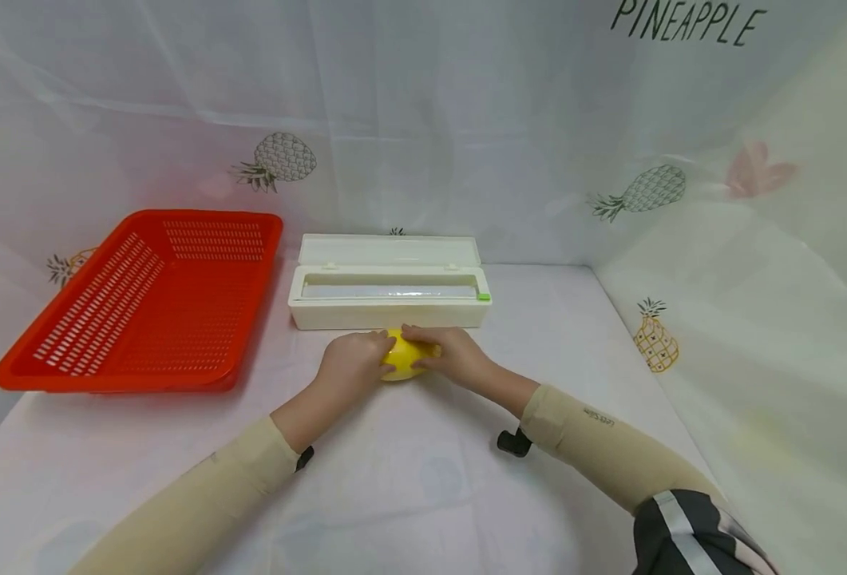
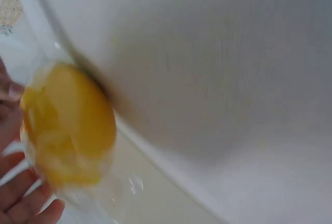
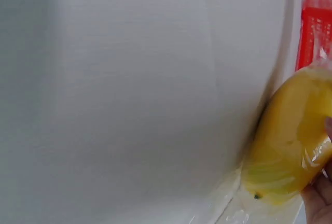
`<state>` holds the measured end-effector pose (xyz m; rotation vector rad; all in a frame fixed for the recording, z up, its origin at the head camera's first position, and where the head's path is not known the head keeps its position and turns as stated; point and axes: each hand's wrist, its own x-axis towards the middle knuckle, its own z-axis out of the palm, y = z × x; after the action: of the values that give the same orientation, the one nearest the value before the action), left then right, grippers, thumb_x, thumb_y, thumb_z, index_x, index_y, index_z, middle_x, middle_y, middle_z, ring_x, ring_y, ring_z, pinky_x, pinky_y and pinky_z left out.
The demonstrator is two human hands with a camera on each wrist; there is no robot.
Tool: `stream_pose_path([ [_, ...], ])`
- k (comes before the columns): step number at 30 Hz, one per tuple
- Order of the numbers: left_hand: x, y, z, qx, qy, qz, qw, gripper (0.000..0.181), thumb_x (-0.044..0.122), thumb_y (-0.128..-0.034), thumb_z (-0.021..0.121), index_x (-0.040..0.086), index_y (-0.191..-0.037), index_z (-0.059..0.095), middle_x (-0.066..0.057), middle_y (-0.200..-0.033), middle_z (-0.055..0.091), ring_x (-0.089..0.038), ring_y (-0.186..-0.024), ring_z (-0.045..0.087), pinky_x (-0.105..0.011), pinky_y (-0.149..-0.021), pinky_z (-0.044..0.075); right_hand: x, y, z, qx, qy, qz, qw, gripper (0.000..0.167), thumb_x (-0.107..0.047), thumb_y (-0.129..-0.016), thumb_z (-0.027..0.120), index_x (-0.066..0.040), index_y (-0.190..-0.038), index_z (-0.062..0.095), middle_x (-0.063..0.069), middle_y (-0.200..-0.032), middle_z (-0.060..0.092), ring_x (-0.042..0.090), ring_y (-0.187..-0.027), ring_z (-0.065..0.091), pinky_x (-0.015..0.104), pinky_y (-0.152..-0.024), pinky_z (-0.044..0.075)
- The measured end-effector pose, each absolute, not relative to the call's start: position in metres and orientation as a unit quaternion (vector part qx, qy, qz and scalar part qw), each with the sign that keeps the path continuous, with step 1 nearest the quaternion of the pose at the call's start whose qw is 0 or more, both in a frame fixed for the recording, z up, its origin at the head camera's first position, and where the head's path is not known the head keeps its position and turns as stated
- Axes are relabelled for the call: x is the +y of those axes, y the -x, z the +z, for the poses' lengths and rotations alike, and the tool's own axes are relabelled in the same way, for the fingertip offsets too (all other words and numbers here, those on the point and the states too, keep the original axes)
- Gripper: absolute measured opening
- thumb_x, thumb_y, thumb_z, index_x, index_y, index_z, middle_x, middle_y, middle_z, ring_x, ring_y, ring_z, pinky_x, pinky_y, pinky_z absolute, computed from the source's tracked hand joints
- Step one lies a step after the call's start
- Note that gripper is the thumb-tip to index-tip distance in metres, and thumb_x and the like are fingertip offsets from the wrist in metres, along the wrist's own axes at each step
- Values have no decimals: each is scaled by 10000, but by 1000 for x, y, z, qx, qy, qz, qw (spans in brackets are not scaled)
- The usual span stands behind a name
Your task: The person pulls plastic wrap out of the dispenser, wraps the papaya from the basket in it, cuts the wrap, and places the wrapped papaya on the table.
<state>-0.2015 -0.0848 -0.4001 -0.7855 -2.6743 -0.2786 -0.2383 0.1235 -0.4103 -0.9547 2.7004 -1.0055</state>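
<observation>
Both hands hold a yellow mango (image 1: 403, 355) low over the table, just in front of a white cling film dispenser (image 1: 387, 313). My left hand (image 1: 354, 358) grips its left side and my right hand (image 1: 452, 354) its right side. Clear plastic film lies around the mango (image 2: 70, 125), with loose wrinkled edges in the left wrist view. A greenish end with a small dark spot shows on the mango (image 3: 290, 141) in the right wrist view. Some fingers are cut off by the frame edges in both wrist views.
The dispenser's lid (image 1: 389, 251) stands raised at the back, with a green slider (image 1: 484, 297) at its right end. A red plastic basket (image 1: 225, 379) stands on the left. Pineapple-printed cloth (image 1: 466, 120) hangs behind the white-covered table (image 1: 394, 495) and along the right.
</observation>
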Motion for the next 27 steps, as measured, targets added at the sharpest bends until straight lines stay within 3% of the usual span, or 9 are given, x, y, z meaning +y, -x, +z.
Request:
stream_pose_path([
  [2,-86,201,-396,-943,281,-113,138,402,317,-764,835,76,-1071,739,-87,-1025,726,-279,-912,677,-391,-757,559,129,238,-411,877,319,-354,57,528,-85,-812,788,-101,-1313,621,-9,-1351,576,155,-1281,498,319,-1041,407],
  [7,-97,215,-386,-936,198,-289,-46,380,325,-890,720,161,-1231,689,-45,-1189,658,-296,-1124,571,-471,-947,478,138,238,-411,857,319,-396,81,403,-118,-824,786,-128,-1216,697,-32,-1268,637,157,-1234,541,357,-1031,424],
  [9,-103,222,-388,-914,172,-352,-108,375,289,-921,684,189,-1280,645,-75,-1287,591,-327,-1186,539,-507,-963,464,139,237,-411,856,304,-410,86,354,-146,-839,777,-148,-1187,714,-55,-1235,655,144,-1212,556,364,-1027,428],
  [13,-111,229,-397,-868,172,-428,-187,419,201,-935,666,174,-1342,571,-170,-1384,501,-394,-1178,551,-485,-915,505,136,234,-412,850,275,-444,75,255,-186,-848,771,-165,-1102,746,-85,-1131,686,124,-1121,595,356,-997,457],
  [20,-107,228,-405,-831,166,-477,-234,474,166,-902,711,178,-1351,561,-201,-1374,490,-295,-1013,628,-341,-764,569,127,231,-416,841,280,-461,36,120,-203,-837,779,-131,-930,755,-48,-1005,658,148,-993,607,311,-894,518],
  [27,-105,220,-413,-817,170,-488,-255,494,192,-926,675,209,-1402,540,-149,-1455,434,-279,-1060,571,-351,-801,550,136,234,-420,847,304,-432,59,181,-144,-822,791,-146,-1001,762,-75,-1125,642,141,-1101,561,338,-969,468],
])
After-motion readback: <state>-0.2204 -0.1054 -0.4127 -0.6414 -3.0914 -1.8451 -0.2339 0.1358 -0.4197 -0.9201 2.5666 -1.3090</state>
